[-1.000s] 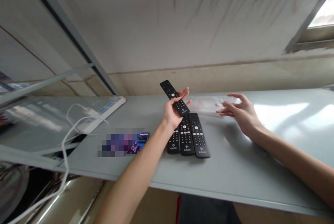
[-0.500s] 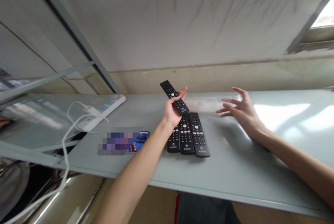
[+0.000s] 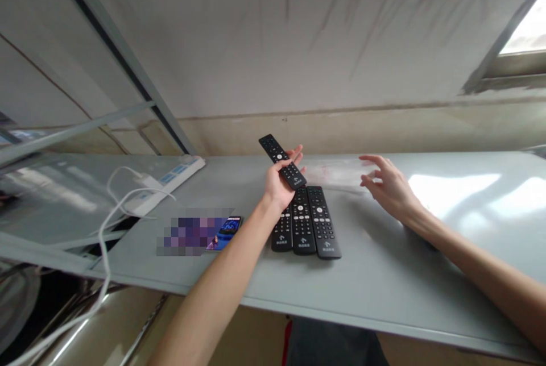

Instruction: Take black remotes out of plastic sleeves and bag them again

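Observation:
My left hand [image 3: 278,184] is closed around a black remote control [image 3: 281,160], held tilted above the table with its far end pointing up and left. Under that hand three more black remotes [image 3: 313,221] lie side by side on the grey table [image 3: 384,275]. My right hand [image 3: 389,187] hovers open, fingers spread, just right of a clear plastic bag [image 3: 339,173] lying flat behind the remotes. Nothing is in the right hand.
A phone [image 3: 225,232] with a lit screen lies left of the remotes. A white power strip [image 3: 170,179] with white cables [image 3: 108,207] sits at the back left. A metal shelf frame [image 3: 63,133] stands on the left, the wall runs behind the table.
My right hand lifted off the plastic bag, spread its fingers, then lowered a little beside it. The left hand keeps the remote in almost the same place.

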